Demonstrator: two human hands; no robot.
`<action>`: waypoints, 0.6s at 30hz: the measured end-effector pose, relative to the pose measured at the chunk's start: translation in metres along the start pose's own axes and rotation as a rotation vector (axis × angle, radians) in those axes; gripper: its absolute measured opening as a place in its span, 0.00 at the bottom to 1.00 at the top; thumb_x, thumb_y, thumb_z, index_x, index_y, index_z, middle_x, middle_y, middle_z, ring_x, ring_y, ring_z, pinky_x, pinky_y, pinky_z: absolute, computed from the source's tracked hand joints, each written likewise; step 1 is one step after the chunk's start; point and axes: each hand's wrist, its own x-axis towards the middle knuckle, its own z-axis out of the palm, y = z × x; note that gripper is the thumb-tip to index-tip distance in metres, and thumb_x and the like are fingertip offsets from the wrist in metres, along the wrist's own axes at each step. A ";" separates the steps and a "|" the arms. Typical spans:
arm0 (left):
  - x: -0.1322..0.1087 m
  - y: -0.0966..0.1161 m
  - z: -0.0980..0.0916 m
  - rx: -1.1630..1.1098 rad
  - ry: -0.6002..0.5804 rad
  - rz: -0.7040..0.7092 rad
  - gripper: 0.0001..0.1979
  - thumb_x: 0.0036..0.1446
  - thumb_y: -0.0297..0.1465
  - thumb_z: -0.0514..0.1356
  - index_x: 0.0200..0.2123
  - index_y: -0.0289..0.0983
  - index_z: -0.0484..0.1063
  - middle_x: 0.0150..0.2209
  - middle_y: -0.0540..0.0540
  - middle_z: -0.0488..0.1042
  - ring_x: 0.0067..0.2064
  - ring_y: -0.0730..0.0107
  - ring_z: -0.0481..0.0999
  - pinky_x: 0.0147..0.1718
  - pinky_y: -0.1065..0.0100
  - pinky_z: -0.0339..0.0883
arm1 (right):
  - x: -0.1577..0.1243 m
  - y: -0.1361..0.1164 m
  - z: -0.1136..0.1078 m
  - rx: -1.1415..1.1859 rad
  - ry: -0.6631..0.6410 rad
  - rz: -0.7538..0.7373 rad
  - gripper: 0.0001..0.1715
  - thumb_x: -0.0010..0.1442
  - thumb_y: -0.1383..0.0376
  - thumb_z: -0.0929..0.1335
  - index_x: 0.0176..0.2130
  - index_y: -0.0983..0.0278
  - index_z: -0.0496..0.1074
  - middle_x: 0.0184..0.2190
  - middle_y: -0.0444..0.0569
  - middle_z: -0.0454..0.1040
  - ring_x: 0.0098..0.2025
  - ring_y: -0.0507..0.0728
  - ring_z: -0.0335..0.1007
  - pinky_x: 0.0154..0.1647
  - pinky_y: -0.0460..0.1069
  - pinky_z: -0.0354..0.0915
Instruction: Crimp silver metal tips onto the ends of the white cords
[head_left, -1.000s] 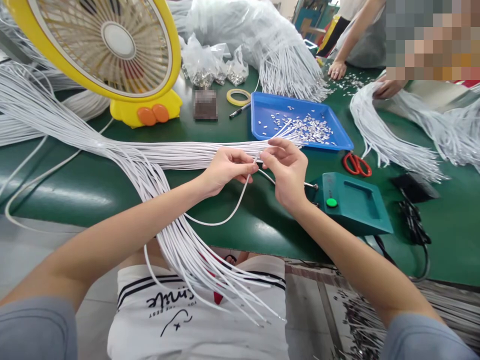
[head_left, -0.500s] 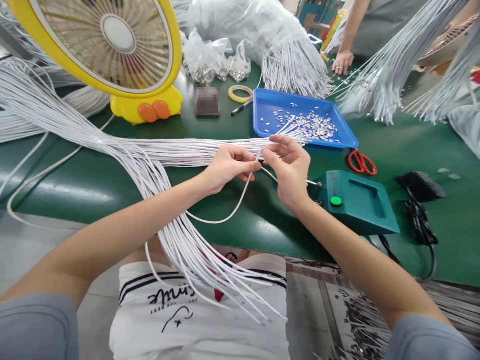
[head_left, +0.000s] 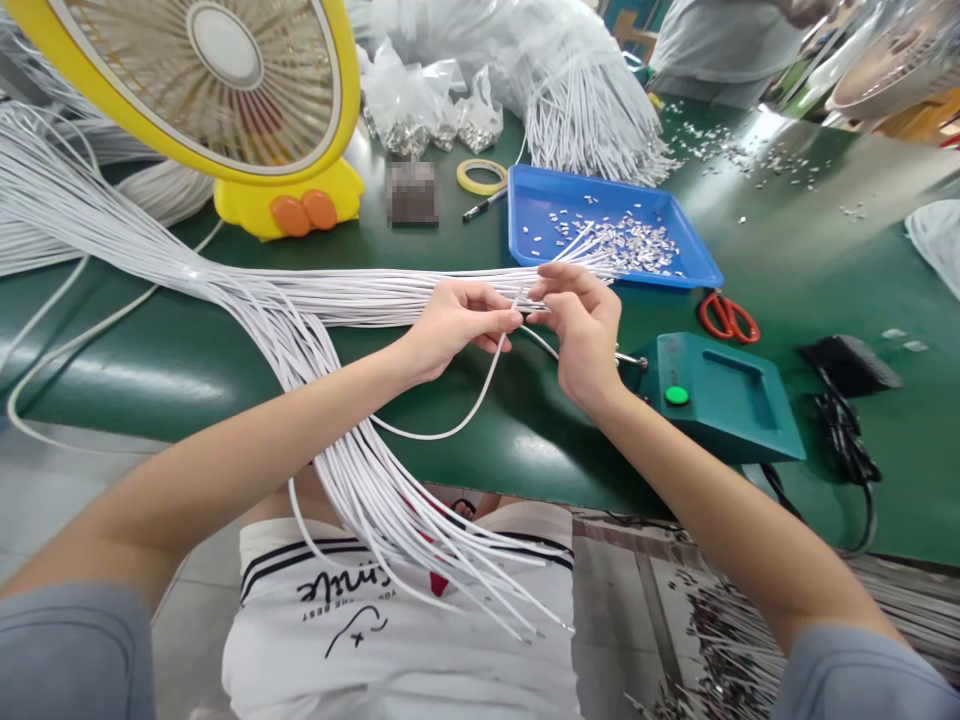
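Observation:
Between thumb and fingers, my left hand (head_left: 465,325) pinches a white cable (head_left: 487,385) near its end. The cable hangs in a loop below that hand. Facing it, my right hand (head_left: 581,325) has bent fingers close to the cable end; whether they grip anything is hard to make out. A bundle of white cables (head_left: 360,295) runs behind both hands, its tips over a blue tray (head_left: 525,225) holding small metal pieces (head_left: 637,245). Other cables (head_left: 375,500) droop over the table edge onto my lap.
A green device (head_left: 731,400) with a green button stands right of my right hand, near red scissors (head_left: 727,318). Yellow tape (head_left: 481,178), a pen (head_left: 484,207) and a yellow fan (head_left: 289,205) sit behind. Another person (head_left: 724,45) is across the table.
My fingers have shifted slightly around the cable end. Across the table, the other person's hand has left the tabletop, and the cable bundles at the upper right were lifted away, revealing scattered metal pieces.

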 end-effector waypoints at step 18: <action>-0.001 0.000 0.002 0.014 0.003 0.035 0.20 0.39 0.39 0.75 0.26 0.29 0.76 0.23 0.48 0.76 0.23 0.76 0.75 0.21 0.76 0.68 | 0.001 0.000 0.000 0.003 -0.099 -0.023 0.13 0.48 0.69 0.70 0.37 0.61 0.70 0.23 0.38 0.69 0.27 0.50 0.68 0.31 0.48 0.67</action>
